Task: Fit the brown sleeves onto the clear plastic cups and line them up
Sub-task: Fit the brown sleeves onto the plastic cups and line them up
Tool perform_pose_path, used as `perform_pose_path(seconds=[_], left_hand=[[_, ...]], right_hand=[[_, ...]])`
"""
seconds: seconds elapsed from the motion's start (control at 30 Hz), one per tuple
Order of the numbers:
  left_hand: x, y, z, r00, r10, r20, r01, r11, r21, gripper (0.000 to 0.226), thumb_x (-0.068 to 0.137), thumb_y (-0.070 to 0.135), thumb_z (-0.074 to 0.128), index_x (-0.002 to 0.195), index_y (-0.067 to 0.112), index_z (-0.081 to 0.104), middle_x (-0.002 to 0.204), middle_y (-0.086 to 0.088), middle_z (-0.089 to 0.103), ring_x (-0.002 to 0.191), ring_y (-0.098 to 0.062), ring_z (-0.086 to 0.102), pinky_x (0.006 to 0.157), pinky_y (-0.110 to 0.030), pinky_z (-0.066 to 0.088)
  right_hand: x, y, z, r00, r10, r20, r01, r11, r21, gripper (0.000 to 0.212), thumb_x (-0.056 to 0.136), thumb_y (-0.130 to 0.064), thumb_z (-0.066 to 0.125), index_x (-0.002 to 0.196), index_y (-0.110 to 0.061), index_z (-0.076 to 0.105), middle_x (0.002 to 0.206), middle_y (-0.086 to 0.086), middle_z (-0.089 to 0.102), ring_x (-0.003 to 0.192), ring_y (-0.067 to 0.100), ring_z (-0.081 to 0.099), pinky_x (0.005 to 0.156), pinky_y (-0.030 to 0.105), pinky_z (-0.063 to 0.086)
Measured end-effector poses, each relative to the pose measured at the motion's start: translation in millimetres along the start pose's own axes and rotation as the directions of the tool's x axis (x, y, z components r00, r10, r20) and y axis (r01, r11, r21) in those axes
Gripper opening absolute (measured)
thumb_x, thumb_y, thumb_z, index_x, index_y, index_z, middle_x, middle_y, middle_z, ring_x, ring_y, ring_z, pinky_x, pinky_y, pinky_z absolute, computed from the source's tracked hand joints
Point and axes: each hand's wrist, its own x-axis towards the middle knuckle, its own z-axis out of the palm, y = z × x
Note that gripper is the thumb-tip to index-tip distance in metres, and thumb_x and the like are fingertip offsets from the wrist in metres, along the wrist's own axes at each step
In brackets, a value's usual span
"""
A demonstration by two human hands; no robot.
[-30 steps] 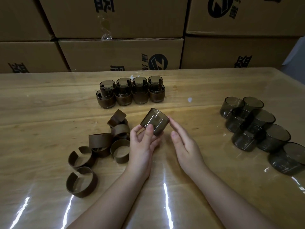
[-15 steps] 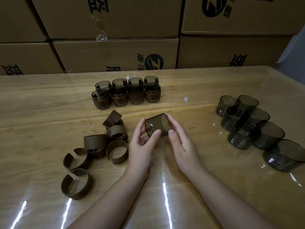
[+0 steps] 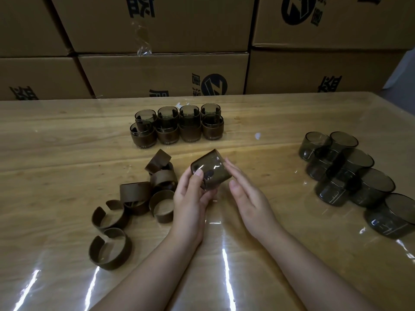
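Note:
A smoky clear plastic cup (image 3: pixel 213 169) lies tilted on its side above the table centre, with no sleeve on it. My left hand (image 3: pixel 190 196) grips it, thumb on top and fingers underneath. Beside the cup, my right hand (image 3: pixel 247 196) has straight fingers, and its fingertips touch the cup's right side. Several loose brown split sleeves (image 3: pixel 134 194) are scattered to the left of my hands. Behind them stand sleeved cups (image 3: pixel 177 129) in two rows. Bare cups (image 3: pixel 350 173) are clustered on the right.
The wooden table (image 3: pixel 56 153) has a glossy clear cover. Stacked cardboard boxes (image 3: pixel 161 72) form a wall along its far edge. A small white scrap (image 3: pixel 257 136) lies between the sleeved cups and the bare ones.
The cup has tipped so its base points up and left, and my left thumb has shifted onto it. My right fingers have straightened alongside the cup.

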Motion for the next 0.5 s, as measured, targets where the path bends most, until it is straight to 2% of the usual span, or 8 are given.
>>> perform_pose_path(seconds=[0.17,0.3,0.4,0.5], left_hand=[[-1.0,1.0,-0.2,1.0,-0.004,-0.03,0.002,0.999,-0.041,0.056,0.087,0.032,0.057,0.132,-0.002,0.048,0.119,-0.019,0.065,0.105,-0.026,0.065,0.084,-0.03,0.055],[1.2,-1.7,-0.3,0.997,-0.014,-0.071,0.009,0.997,-0.071,0.066,0.082,0.03,0.061,0.138,0.001,0.04,0.127,-0.021,0.06,0.114,-0.034,0.061,0.085,-0.032,0.055],[3.0,-4.8,-0.1,0.997,0.005,-0.078,-0.007,1.0,-0.025,0.068,0.076,0.033,0.065,0.136,0.012,0.041,0.126,-0.017,0.061,0.116,-0.031,0.061,0.084,-0.033,0.054],[4.7,-8.7,0.1,0.997,0.041,-0.07,-0.038,0.998,0.043,0.057,0.071,0.034,0.068,0.124,0.028,0.047,0.118,-0.011,0.065,0.11,-0.026,0.064,0.08,-0.033,0.052]], right_hand=[[-2.0,-0.7,-0.2,1.0,-0.018,-0.008,0.018,0.999,0.031,0.039,0.095,-0.031,0.041,0.134,-0.031,0.043,0.145,-0.014,0.042,0.136,-0.005,0.033,0.111,0.014,0.024],[-3.4,0.3,-0.3,0.996,-0.081,-0.049,0.082,0.996,0.024,0.041,0.093,-0.04,0.042,0.133,-0.03,0.046,0.143,-0.012,0.046,0.135,-0.001,0.037,0.11,0.016,0.027],[-4.0,1.7,-0.5,0.991,-0.122,-0.062,0.122,0.993,-0.005,0.041,0.095,-0.04,0.042,0.133,-0.028,0.048,0.143,-0.012,0.047,0.135,0.002,0.039,0.109,0.018,0.029],[-4.2,3.5,-0.8,0.984,-0.157,-0.08,0.153,0.987,-0.043,0.042,0.095,-0.038,0.043,0.135,-0.023,0.049,0.144,-0.01,0.046,0.136,0.003,0.039,0.11,0.019,0.03]])
